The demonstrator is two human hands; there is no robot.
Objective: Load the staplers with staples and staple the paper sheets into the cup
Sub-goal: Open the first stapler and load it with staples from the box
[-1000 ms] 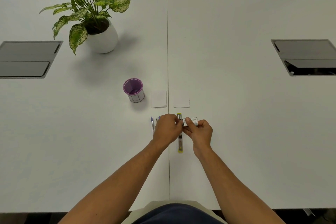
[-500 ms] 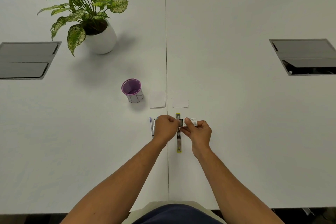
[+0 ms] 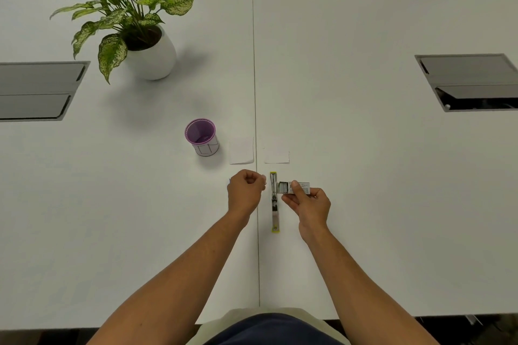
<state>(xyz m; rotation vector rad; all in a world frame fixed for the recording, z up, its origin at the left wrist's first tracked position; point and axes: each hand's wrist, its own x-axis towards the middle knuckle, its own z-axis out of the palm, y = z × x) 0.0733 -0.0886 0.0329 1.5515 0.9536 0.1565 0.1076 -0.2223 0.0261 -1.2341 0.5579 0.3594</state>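
A yellow stapler (image 3: 274, 204) lies opened flat on the white table, just right of the table seam. My right hand (image 3: 308, 206) holds a small staple box (image 3: 301, 187) beside it, with the box's drawer slid out to the left and showing staples (image 3: 283, 187). My left hand (image 3: 245, 190) is left of the stapler with curled fingers, pinching a small pale staple strip (image 3: 263, 177) at its fingertips. A sliver of a blue stapler (image 3: 229, 180) peeks from under that hand. Two small paper sheets (image 3: 241, 150) (image 3: 276, 154) lie beyond, next to the purple cup (image 3: 201, 136).
A potted plant (image 3: 151, 56) in a white pot stands at the back left. Grey cable hatches are set into the table at the far left (image 3: 36, 89) and far right (image 3: 471, 81). Dark chairs stand behind the far edge.
My left hand has pulled away from the staple box to the left. The box's drawer and the upper part of the yellow stapler now show between my hands.
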